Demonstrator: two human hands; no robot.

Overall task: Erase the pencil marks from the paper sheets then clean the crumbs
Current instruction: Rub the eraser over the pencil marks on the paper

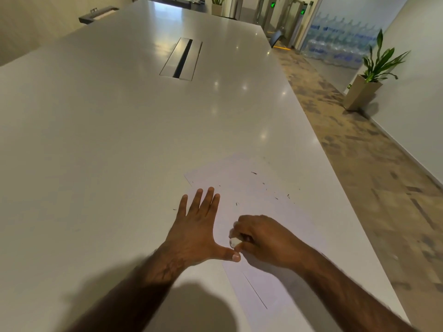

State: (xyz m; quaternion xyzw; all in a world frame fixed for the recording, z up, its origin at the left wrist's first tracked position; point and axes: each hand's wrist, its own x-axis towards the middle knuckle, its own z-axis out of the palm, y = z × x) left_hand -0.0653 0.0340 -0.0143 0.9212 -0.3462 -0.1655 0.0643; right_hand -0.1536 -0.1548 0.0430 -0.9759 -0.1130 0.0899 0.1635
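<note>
Working at the near right end of a long pale table (119, 140), on overlapping paper sheets (251, 185) lying just inside its right edge.

Pinning the sheets with the left hand (195, 227): palm down, fingers straight and spread, thumb stretched toward the right hand. Apparently straddling the sheets' left border; hard to tell how much of the palm is on paper.

Gripping a small white eraser (235, 241) in the right hand (262, 240), fingers curled tight round it, showing only its tip. Pressing it onto the paper just beside the left thumb.

Judging the step as erasing, not yet sweeping. Noting a long thin pencil line (255, 291) untouched on the nearer sheet, below the right wrist. Noting dark crumbs (254, 173) scattered across the far sheet, plus a few strays on the table at left.

Doing it well, probably:
- rubbing in short strokes away from the pinning hand, to avoid buckling the paper
- setting the flat hand close beside each new patch before rubbing
- taking the long line next, working along it end to end
- leaving crumbs until all marks are gone, then brushing them together toward one spot

Watching for: smearing graphite under the right palm; letting the top sheet slide over the lower one.
</note>
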